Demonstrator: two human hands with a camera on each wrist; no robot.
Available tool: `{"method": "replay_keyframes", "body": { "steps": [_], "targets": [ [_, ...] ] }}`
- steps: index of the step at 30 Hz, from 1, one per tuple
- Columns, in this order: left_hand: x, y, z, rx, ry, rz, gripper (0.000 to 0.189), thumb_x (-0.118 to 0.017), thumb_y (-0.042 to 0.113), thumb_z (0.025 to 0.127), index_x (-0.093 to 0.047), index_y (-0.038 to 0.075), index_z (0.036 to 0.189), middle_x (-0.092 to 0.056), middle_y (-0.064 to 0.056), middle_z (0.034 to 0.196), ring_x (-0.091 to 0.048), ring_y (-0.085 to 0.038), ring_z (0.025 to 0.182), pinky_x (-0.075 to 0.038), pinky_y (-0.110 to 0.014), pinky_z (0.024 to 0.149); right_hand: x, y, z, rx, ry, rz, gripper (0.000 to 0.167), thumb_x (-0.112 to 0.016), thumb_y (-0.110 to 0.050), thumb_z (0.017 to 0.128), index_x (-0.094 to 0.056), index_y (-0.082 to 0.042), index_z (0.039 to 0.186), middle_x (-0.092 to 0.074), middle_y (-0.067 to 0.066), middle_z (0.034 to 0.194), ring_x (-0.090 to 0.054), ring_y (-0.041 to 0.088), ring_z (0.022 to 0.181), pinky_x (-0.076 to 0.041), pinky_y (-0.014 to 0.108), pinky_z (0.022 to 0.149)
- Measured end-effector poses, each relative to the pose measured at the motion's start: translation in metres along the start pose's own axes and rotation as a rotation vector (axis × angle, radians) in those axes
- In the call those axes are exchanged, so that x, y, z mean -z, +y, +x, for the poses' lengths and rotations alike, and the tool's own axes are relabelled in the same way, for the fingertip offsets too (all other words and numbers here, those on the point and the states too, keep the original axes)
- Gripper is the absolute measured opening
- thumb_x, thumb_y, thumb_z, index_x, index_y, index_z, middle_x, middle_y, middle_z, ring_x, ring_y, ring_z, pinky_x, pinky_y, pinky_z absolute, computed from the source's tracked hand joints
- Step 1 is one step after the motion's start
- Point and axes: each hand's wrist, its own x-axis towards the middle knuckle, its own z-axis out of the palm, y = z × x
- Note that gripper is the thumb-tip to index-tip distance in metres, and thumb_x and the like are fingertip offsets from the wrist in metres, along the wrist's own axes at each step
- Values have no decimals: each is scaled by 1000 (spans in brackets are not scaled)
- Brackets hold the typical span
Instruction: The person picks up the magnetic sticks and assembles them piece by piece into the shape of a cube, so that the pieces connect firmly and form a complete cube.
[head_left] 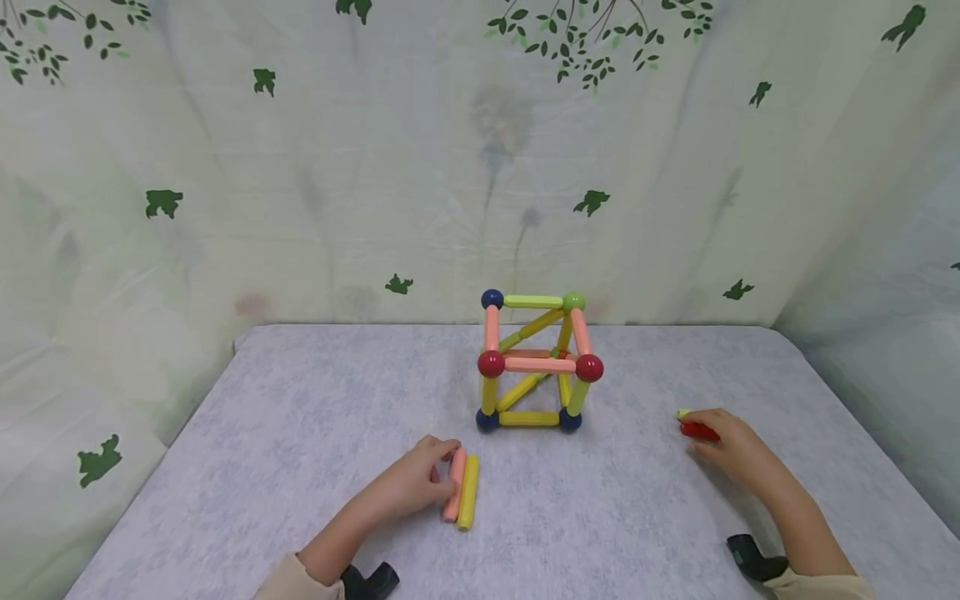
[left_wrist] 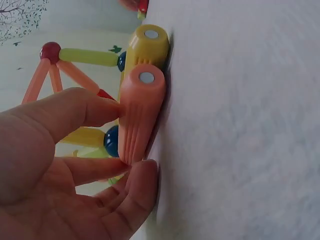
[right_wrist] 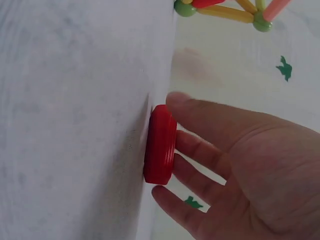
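Observation:
My left hand [head_left: 412, 479] pinches a pink magnetic stick [head_left: 454, 487] between thumb and fingers on the grey table. A yellow stick [head_left: 468, 492] lies close along its right side; in the left wrist view the pale round ends of both sticks show. Far to the right, my right hand [head_left: 731, 450] holds a short red stick [right_wrist: 161, 145] at the table surface, with the fingers curled about it. The tip of a lime green stick [head_left: 683, 413] shows just beyond the red one, the rest hidden by the fingers.
Between and beyond the hands stands a cube-like frame [head_left: 540, 365] of pink, yellow and lime sticks joined by red, blue and green balls. The table [head_left: 337, 383] ends at a leaf-patterned curtain [head_left: 337, 167]. Black wrist devices [head_left: 752, 557] sit at both cuffs.

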Motion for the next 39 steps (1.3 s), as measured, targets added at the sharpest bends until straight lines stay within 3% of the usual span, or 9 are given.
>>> {"method": "replay_keyframes", "body": {
  "steps": [6, 10, 12, 15, 22, 27, 32, 39],
  "targets": [
    [-6, 6, -2, 14, 26, 48, 42, -67, 14, 75, -51, 8, 113, -46, -7, 98, -47, -15, 75, -43, -28, 59, -4, 3, 1, -58, -26, -52, 34, -69, -1, 75, -57, 3, 106, -56, 21, 98, -52, 37, 90, -45, 51, 74],
    [-3, 11, -4, 18, 45, 44, 37, -64, 10, 75, -50, 10, 110, -51, -3, 88, -49, -14, 69, -42, -28, 56, -5, -3, 2, -79, -59, -62, 33, -68, -2, 77, -56, 3, 107, -56, 23, 101, -52, 37, 92, -44, 50, 75],
    [1, 14, -5, 6, 78, 34, 33, -61, 10, 79, -49, 10, 109, -53, -2, 86, -51, -13, 67, -43, -28, 56, -3, -11, 2, -66, -44, -60, 36, -67, -2, 78, -55, 4, 111, -56, 24, 106, -52, 38, 96, -44, 50, 77],
    [8, 18, -6, -29, 180, 28, 27, -59, 11, 84, -48, 11, 109, -57, -1, 88, -53, -11, 68, -44, -28, 57, -1, -27, 3, 3, 19, -35, 39, -66, -2, 79, -55, 2, 116, -56, 20, 110, -53, 34, 97, -46, 47, 77],
    [15, 25, -5, -167, 457, -122, 35, -66, 9, 82, -53, 12, 114, -59, 1, 98, -59, -12, 85, -49, -25, 70, -6, -73, 12, 219, 99, 38, 29, -69, -4, 77, -62, -7, 105, -61, -5, 91, -53, 15, 81, -46, 39, 66],
    [16, 32, 0, -321, 565, -237, 34, -67, 4, 80, -54, 13, 110, -58, 3, 98, -58, -11, 93, -49, -23, 74, -20, -104, 19, 295, 117, 101, 28, -68, -8, 80, -61, -12, 106, -59, -10, 92, -48, 8, 76, -45, 33, 62],
    [15, 40, 7, -433, 628, -282, 32, -66, 7, 81, -54, 11, 111, -58, 4, 99, -55, -11, 94, -48, -26, 77, -40, -125, 34, 370, 128, 153, 30, -68, -4, 79, -60, -11, 107, -58, -9, 89, -47, 6, 68, -44, 23, 55],
    [10, 46, 19, -502, 616, -367, 31, -65, 6, 81, -54, 7, 110, -58, -4, 101, -55, -15, 93, -49, -29, 76, -63, -145, 55, 295, 134, 101, 27, -69, -6, 78, -60, -14, 102, -58, -7, 82, -47, 6, 64, -44, 21, 57]
  ]
}}
